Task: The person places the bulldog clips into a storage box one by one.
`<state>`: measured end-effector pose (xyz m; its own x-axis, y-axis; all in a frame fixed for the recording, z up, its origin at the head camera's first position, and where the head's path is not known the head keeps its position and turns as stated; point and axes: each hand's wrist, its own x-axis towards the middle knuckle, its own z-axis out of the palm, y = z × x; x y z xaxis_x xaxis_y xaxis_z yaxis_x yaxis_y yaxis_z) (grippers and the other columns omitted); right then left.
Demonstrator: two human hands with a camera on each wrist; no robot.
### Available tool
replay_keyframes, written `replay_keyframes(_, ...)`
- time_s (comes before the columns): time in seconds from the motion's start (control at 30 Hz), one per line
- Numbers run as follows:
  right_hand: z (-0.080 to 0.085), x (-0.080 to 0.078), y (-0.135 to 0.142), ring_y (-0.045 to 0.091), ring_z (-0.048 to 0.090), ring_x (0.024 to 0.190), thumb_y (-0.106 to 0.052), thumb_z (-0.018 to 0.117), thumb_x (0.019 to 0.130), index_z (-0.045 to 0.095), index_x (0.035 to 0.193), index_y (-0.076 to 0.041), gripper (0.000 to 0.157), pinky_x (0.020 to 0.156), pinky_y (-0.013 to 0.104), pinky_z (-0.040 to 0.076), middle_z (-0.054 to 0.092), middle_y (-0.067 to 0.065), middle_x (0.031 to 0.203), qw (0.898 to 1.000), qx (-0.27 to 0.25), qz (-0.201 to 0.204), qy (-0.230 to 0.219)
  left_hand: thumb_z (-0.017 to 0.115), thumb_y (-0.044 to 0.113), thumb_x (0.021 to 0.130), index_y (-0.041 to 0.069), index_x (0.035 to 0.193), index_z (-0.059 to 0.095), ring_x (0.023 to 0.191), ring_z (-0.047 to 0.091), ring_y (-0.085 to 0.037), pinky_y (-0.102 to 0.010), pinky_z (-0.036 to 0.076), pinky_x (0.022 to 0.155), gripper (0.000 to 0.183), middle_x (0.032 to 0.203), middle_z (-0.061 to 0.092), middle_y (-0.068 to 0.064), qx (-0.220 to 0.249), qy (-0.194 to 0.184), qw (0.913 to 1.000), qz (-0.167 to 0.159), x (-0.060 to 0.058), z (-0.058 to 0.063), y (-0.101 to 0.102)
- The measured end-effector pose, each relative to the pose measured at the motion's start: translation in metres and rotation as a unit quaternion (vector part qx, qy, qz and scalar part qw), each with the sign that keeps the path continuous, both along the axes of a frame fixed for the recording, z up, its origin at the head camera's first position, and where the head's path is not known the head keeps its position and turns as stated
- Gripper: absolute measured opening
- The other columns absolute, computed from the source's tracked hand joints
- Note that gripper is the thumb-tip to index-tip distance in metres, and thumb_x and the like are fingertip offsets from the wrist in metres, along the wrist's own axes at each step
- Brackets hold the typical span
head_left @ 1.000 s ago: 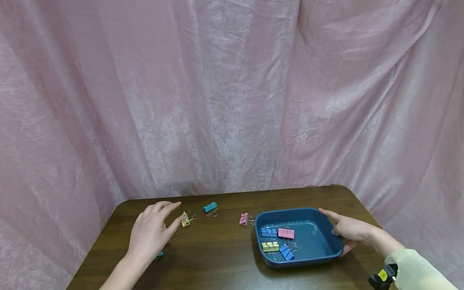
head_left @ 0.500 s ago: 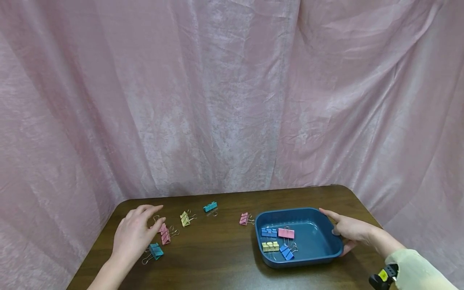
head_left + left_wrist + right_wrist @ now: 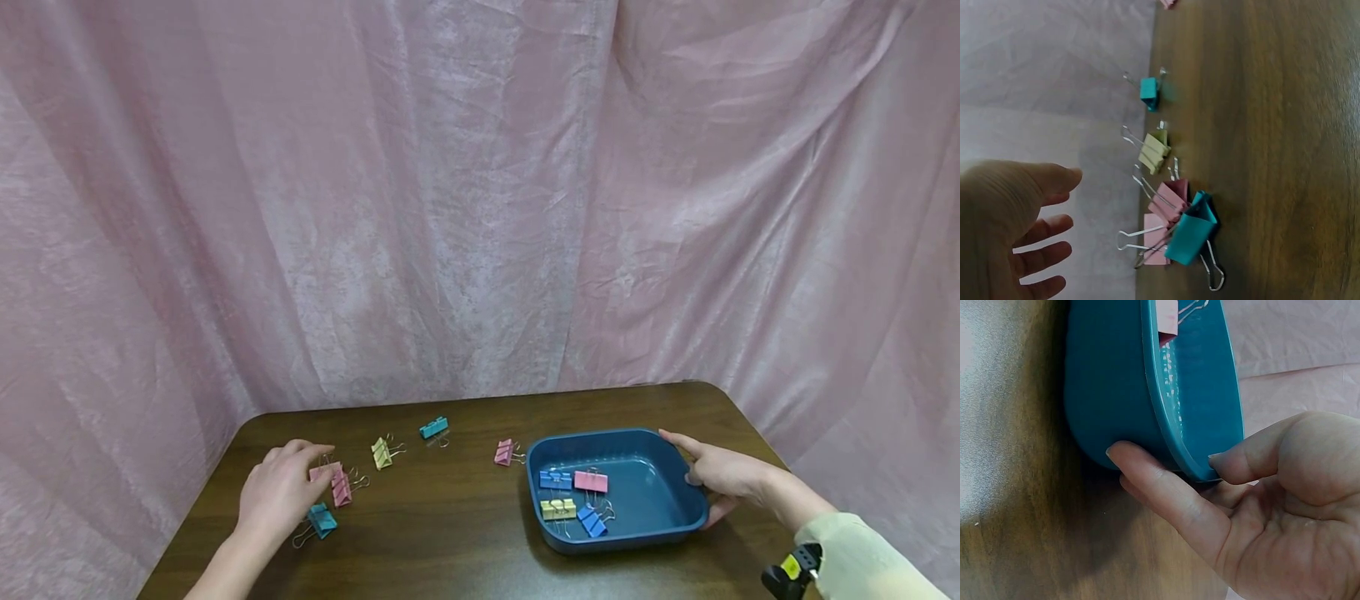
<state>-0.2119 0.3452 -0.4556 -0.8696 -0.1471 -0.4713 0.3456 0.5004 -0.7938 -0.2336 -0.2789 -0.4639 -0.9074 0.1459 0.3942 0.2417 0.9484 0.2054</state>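
My left hand (image 3: pixel 276 493) hovers over the table's left part, thumb and fingers apart with nothing between them. Its fingertips are nearest a pink binder clip (image 3: pixel 1155 239), partly hidden behind the hand in the head view. Against that clip lies a second pink binder clip (image 3: pixel 342 490), and a teal binder clip (image 3: pixel 322 521) sits just in front. My right hand (image 3: pixel 723 479) grips the right end of a blue tray (image 3: pixel 645 492). In the right wrist view its thumb (image 3: pixel 1244 462) is over the rim and its fingers press the outer wall.
Inside the tray are two blue binder clips (image 3: pixel 592 522), a pink one (image 3: pixel 591 482) and a yellow one (image 3: pixel 558 509). On the wooden table (image 3: pixel 442 533) lie another yellow clip (image 3: pixel 382 453), a teal clip (image 3: pixel 434 427) and a pink clip (image 3: pixel 505 452). A pink curtain (image 3: pixel 450 208) hangs behind.
My left hand has moved left, away from the yellow clip, then lowered towards the pink clips, which it had been covering. The right hand and the tray stay in place.
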Motion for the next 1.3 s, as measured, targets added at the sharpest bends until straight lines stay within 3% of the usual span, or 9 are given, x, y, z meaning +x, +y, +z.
replay_keyframes(0.47, 0.001, -0.001, 0.000, 0.042, 0.068, 0.086, 0.009, 0.040, 0.095, 0.010, 0.164, -0.015, 0.079, 0.062, 0.051, 0.061, 0.017, 0.048, 0.144, 1.000, -0.005, 0.005, -0.001, 0.076, 0.031, 0.089, 0.015, 0.110, 0.079, 0.105, 0.059, -0.043, -0.061, 0.050, 0.078, 0.027, 0.113, 0.066, -0.015, -0.029, -0.041, 0.9987, 0.004, -0.016, -0.014, -0.003)
replay_keyframes(0.77, 0.002, 0.001, 0.000, 0.040, 0.069, 0.083, 0.009, 0.042, 0.094, 0.011, 0.164, -0.015, 0.080, 0.060, 0.050, 0.060, 0.024, 0.045, 0.140, 1.000, -0.001, 0.005, 0.005, 0.074, 0.030, 0.090, 0.018, 0.103, 0.080, 0.103, 0.059, -0.041, -0.059, 0.050, 0.078, 0.019, 0.111, 0.066, -0.013, -0.040, -0.055, 0.9977, 0.003, -0.023, -0.019, -0.002)
replay_keyframes(1.03, 0.001, 0.000, 0.001, 0.042, 0.068, 0.086, 0.009, 0.041, 0.095, 0.010, 0.164, -0.015, 0.080, 0.061, 0.050, 0.061, 0.015, 0.046, 0.145, 1.000, -0.002, 0.007, -0.001, 0.077, 0.026, 0.086, 0.019, 0.095, 0.079, 0.102, 0.058, -0.040, -0.060, 0.049, 0.077, 0.012, 0.108, 0.067, -0.011, -0.052, -0.062, 0.9968, 0.000, -0.027, -0.020, 0.004)
replay_keyframes(1.3, 0.001, -0.001, 0.000, 0.041, 0.067, 0.088, 0.009, 0.041, 0.095, 0.011, 0.164, -0.016, 0.079, 0.062, 0.051, 0.061, 0.019, 0.049, 0.144, 1.000, 0.001, 0.005, 0.000, 0.078, 0.027, 0.085, 0.018, 0.094, 0.078, 0.104, 0.057, -0.041, -0.060, 0.049, 0.079, 0.012, 0.110, 0.067, -0.013, -0.064, -0.083, 0.9944, 0.006, -0.029, -0.023, 0.005)
